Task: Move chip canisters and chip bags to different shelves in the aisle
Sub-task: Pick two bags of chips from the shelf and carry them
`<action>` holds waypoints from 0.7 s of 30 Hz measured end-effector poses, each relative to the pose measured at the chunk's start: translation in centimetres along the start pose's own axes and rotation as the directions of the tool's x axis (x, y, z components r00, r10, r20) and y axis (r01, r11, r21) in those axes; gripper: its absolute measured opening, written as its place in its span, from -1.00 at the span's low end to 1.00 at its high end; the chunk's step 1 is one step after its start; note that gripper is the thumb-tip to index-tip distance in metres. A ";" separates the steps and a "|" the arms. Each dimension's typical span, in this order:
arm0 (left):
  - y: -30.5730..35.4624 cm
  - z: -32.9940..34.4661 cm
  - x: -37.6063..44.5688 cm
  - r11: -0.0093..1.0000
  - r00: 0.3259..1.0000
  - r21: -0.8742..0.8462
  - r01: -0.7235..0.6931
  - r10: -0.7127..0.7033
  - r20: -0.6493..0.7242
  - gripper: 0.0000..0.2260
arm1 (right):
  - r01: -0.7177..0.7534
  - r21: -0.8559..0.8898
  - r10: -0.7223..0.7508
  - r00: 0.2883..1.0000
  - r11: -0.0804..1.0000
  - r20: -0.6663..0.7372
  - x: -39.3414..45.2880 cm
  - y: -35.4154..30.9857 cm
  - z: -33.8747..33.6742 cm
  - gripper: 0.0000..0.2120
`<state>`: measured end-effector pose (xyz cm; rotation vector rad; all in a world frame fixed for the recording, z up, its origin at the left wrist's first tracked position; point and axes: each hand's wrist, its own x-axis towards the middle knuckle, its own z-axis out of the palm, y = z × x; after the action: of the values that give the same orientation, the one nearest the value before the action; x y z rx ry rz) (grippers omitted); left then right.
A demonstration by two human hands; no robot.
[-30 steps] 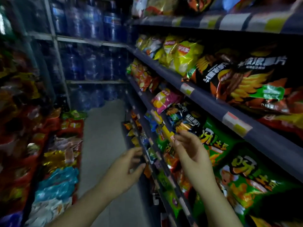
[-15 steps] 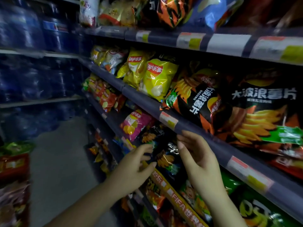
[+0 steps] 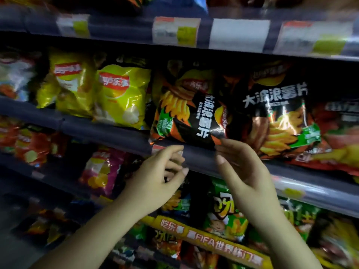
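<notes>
Overhead — two hands (image 3: 196, 171), empty

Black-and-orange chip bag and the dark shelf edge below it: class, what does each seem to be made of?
The black-and-orange chip bag looks like glossy plastic film or foil: creases and bright glints. The dark shelf edge looks like matte rigid plastic or painted metal; which one is unclear.

Two hands: left hand (image 3: 155, 181), right hand (image 3: 244, 171). Middle shelf (image 3: 108, 133), front row: two yellow chip bags (image 3: 120, 94), two black-and-orange chip bags (image 3: 184, 105). Upper shelf edge (image 3: 120, 26): four price tags (image 3: 175, 32). Lower bags blurred, uncounted.
</notes>
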<state>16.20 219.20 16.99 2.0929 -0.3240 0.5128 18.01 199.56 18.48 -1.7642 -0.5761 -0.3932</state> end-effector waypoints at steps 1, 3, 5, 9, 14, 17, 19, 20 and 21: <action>0.2 -0.5 0.5 0.999 0.999 -0.014 -0.045 0.045 0.014 -0.58 | 0.007 -0.039 -0.009 0.999 0.999 -0.042 0.0 -0.4 -0.1 -0.64; 0.8 -1.6 1.5 0.988 0.988 -0.050 -0.149 0.151 0.044 -0.58 | 0.027 -0.113 -0.040 0.992 0.993 -0.117 0.0 -1.2 -0.2 -0.70; 1.4 -2.7 2.7 0.970 0.970 -0.080 -0.228 0.233 0.070 -0.58 | 0.027 -0.175 -0.059 0.982 0.984 -0.179 -0.1 -2.1 -0.4 -0.71; 2.6 -4.8 5.8 0.919 0.914 -0.100 -0.381 0.391 0.106 -0.58 | 0.022 -0.286 -0.111 0.948 0.958 -0.298 -0.3 -4.0 -0.9 -0.70; 3.2 -5.8 10.7 0.859 0.856 0.037 -0.511 0.504 0.113 -0.56 | -0.055 -0.474 -0.173 0.889 0.879 -0.424 0.7 -5.0 -3.3 -0.73; 3.2 -5.6 13.5 0.838 0.846 0.124 -0.531 0.517 0.126 -0.55 | -0.113 -0.572 -0.222 0.847 0.812 -0.484 2.3 -5.0 -4.9 -0.72; 2.9 -5.3 14.9 0.838 0.863 0.203 -0.506 0.487 0.136 -0.51 | -0.173 -0.634 -0.224 0.839 0.754 -0.496 3.9 -4.8 -5.8 -0.67; 2.7 -5.1 15.4 0.844 0.877 0.238 -0.481 0.461 0.139 -0.49 | -0.202 -0.656 -0.220 0.837 0.728 -0.502 4.7 -4.6 -6.3 -0.63; 2.4 -5.0 15.8 0.845 0.888 0.271 -0.461 0.437 0.146 -0.47 | -0.223 -0.672 -0.212 0.839 0.706 -0.502 5.5 -4.4 -6.7 -0.59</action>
<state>27.91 221.61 28.71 2.3385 -0.8448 0.7981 20.22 194.97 26.73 -2.2384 0.0419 -1.2128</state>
